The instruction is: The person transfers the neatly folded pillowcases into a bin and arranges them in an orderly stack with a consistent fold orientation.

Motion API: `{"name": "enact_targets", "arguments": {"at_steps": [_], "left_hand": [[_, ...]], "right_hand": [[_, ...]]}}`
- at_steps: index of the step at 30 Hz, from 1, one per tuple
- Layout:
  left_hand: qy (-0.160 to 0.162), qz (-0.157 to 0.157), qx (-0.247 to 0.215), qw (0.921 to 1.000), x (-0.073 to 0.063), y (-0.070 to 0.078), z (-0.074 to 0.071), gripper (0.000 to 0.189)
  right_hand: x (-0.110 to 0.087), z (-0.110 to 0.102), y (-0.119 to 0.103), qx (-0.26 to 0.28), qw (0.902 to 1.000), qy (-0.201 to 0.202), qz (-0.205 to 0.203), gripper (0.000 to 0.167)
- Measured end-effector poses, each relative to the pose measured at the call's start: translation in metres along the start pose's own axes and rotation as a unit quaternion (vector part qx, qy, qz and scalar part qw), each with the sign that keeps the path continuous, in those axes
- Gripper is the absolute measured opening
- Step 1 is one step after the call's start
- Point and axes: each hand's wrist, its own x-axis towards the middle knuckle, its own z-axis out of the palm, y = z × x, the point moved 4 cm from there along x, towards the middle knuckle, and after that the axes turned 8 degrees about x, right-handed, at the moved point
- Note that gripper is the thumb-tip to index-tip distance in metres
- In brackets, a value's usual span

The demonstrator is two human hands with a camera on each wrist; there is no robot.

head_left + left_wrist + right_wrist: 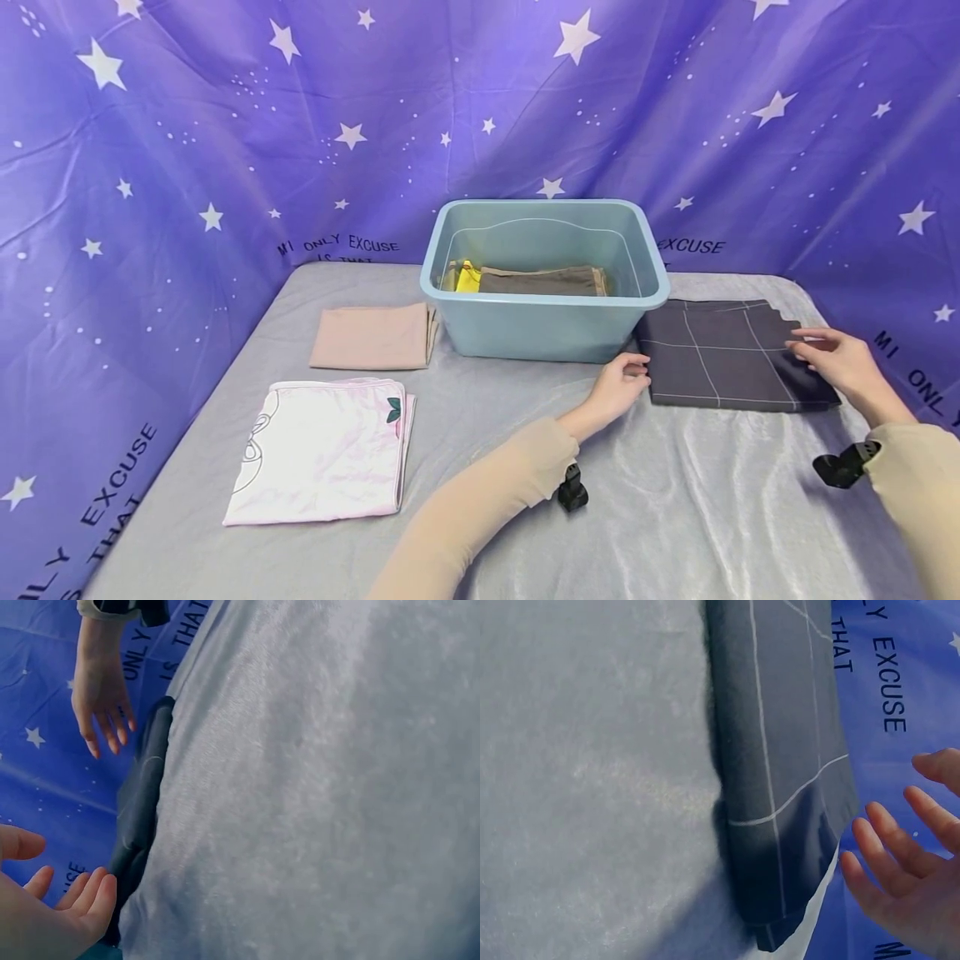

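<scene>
A folded dark grey cloth with thin white grid lines (720, 358) lies flat to the right of the blue bin, its upper right edge stepped. My left hand (618, 387) is beside the cloth's left edge, fingers loosely bent and holding nothing. Over the right edge hovers my right hand (840, 362), its fingers spread and relaxed. In the right wrist view, the right hand (907, 870) shows apart from the checked cloth (780, 772). The left wrist view has the left hand (52, 907) near one end of the dark cloth (142, 787); whether it touches is unclear.
The light blue plastic bin (540, 329) stands at the back middle, holding a folded brown cloth (540, 282) and something yellow (468, 277). A folded pink-beige cloth (371, 337) and a white-pink printed cloth (322, 450) lie left on the grey-covered table (525, 400). A starry purple curtain (375, 100) hangs behind.
</scene>
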Motion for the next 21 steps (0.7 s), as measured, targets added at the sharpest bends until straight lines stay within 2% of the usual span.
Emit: {"name": "enact_targets", "arguments": {"at_steps": [3, 7, 11, 17, 19, 21], "left_hand": [[-0.006, 0.000, 0.013, 0.9999, 0.002, -0.001, 0.001, 0.029], [-0.021, -0.008, 0.036, 0.9991, 0.006, -0.004, 0.003, 0.032], [-0.028, -0.028, 0.044, 0.9982, 0.009, -0.007, 0.005, 0.034], [-0.019, -0.051, 0.054, 0.9971, 0.014, -0.006, 0.010, 0.037], [-0.018, -0.059, 0.056, 0.9965, 0.020, -0.012, 0.014, 0.039], [-0.007, -0.063, 0.090, 0.9940, 0.022, -0.012, 0.017, 0.042]], "right_hand": [[-0.005, 0.000, -0.012, -0.015, 0.9998, 0.002, 0.013, 0.013], [-0.019, 0.005, -0.044, -0.047, 0.9985, 0.002, 0.026, 0.018], [-0.032, 0.010, -0.069, -0.067, 0.9972, 0.002, 0.033, 0.024], [-0.035, 0.011, -0.072, -0.090, 0.9941, 0.020, 0.056, 0.019], [-0.035, 0.010, -0.069, -0.093, 0.9938, 0.021, 0.056, 0.017], [-0.035, 0.010, -0.066, -0.096, 0.9936, 0.020, 0.057, 0.015]]}}
